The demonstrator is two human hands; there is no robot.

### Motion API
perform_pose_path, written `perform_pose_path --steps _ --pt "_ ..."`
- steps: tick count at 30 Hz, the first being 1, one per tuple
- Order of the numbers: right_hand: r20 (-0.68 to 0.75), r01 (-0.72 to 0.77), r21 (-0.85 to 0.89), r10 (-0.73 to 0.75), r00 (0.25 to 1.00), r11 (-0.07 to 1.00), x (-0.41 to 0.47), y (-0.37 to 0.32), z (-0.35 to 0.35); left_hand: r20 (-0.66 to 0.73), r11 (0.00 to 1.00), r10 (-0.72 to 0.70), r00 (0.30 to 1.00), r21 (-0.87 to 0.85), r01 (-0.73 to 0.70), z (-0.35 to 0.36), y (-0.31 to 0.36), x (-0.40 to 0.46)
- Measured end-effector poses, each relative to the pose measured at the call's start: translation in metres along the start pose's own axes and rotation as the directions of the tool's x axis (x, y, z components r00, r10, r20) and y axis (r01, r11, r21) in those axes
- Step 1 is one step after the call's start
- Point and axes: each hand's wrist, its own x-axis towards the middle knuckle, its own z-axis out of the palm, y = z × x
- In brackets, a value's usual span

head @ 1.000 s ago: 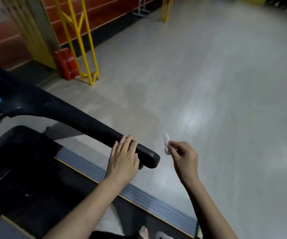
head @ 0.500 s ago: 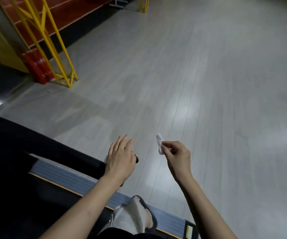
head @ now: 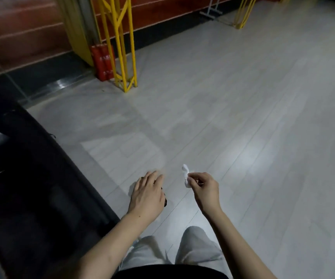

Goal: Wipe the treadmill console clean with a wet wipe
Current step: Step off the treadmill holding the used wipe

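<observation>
My right hand pinches a small crumpled white wet wipe between thumb and fingertips, holding it up over the grey floor. My left hand lies palm-down on the end of the black treadmill handrail, fingers stretched out rather than curled around it. The handrail is almost wholly covered by that hand. The black treadmill body fills the lower left. The console is out of view.
Grey plank floor spreads ahead and to the right. A yellow metal frame and a red fire-extinguisher box stand by the red wall at the back. My legs in light trousers show at the bottom.
The view has swung away from the treadmill toward the floor, and my legs now stand over the floor. Both hands keep their poses, the right still pinching the wipe.
</observation>
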Motion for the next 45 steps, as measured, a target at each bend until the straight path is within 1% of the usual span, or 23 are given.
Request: perform_pose_path --steps 3,5,7,9,12,15,17,18,19,20,23,26,29,32,33,36,38,42,45 --pt "0.113 0.060 -0.033 -0.056 0.992 0.998 0.026 0.018 0.013 -0.006 0.996 -0.089 0.996 0.019 0.089 0.019 0.004 0.006" --pt "0.203 0.099 -0.046 -0.087 0.975 0.994 0.047 0.031 0.024 -0.049 0.988 -0.152 0.987 0.030 0.154 0.029 0.007 0.017" --pt "0.293 0.175 -0.073 -0.146 0.945 0.982 0.072 0.048 0.036 -0.090 0.974 -0.224 0.970 0.017 0.226 0.044 0.007 0.030" --pt "0.377 0.283 -0.095 -0.229 0.898 0.954 0.098 0.069 0.052 -0.136 0.953 -0.301 0.944 0.003 0.304 0.069 0.007 0.043" --pt "0.457 0.401 -0.046 -0.338 0.823 0.915 0.147 0.117 0.084 -0.214 0.914 -0.400 0.891 -0.021 0.405 0.122 0.003 0.073" --pt "0.553 0.522 -0.011 -0.430 0.713 0.853 0.202 0.172 0.120 -0.266 0.879 -0.460 0.847 0.001 0.477 0.180 -0.004 0.102" --pt "0.594 0.573 -0.012 -0.455 0.663 0.820 0.223 0.202 0.136 -0.315 0.837 -0.526 0.790 -0.025 0.547 0.210 -0.004 0.107" --pt "0.614 0.587 -0.014 -0.456 0.644 0.809 0.229 0.216 0.141 -0.320 0.819 -0.554 0.769 -0.045 0.572 0.223 -0.002 0.106" --pt "0.639 0.586 -0.016 -0.443 0.629 0.810 0.231 0.229 0.145 -0.297 0.806 -0.578 0.760 -0.065 0.588 0.234 0.002 0.104" --pt "0.664 0.579 -0.021 -0.422 0.617 0.815 0.229 0.240 0.145 -0.276 0.796 -0.596 0.754 -0.080 0.600 0.244 0.007 0.101" --pt "0.736 0.554 -0.046 -0.347 0.581 0.831 0.225 0.268 0.146 -0.263 0.746 -0.663 0.701 -0.146 0.650 0.278 0.016 0.099" --pt "0.771 0.550 -0.082 -0.297 0.564 0.831 0.224 0.298 0.158 -0.166 0.698 -0.716 0.678 -0.140 0.702 0.322 0.013 0.105" --pt "0.797 0.527 -0.137 -0.222 0.561 0.839 0.231 0.332 0.187 -0.056 0.640 -0.767 0.639 -0.145 0.755 0.373 -0.007 0.120" --pt "0.814 0.525 -0.175 -0.178 0.553 0.833 0.241 0.376 0.235 0.014 0.575 -0.811 0.585 -0.161 0.802 0.434 -0.042 0.136" --pt "0.817 0.529 -0.189 -0.166 0.552 0.827 0.244 0.391 0.252 0.030 0.565 -0.816 0.577 -0.169 0.808 0.456 -0.055 0.141" --pt "0.824 0.536 -0.211 -0.146 0.548 0.818 0.254 0.440 0.306 0.079 0.554 -0.813 0.577 -0.201 0.808 0.524 -0.090 0.157" --pt "0.833 0.540 -0.217 -0.134 0.537 0.813 0.259 0.473 0.344 0.089 0.547 -0.815 0.573 -0.212 0.810 0.566 -0.113 0.167" --pt "0.847 0.621 -0.255 -0.138 0.513 0.741 0.273 0.538 0.418 0.040 0.557 -0.818 0.574 -0.192 0.808 0.645 -0.158 0.184" --pt "0.842 0.630 -0.276 -0.133 0.523 0.726 0.285 0.581 0.466 -0.002 0.573 -0.813 0.582 -0.183 0.799 0.688 -0.186 0.197"
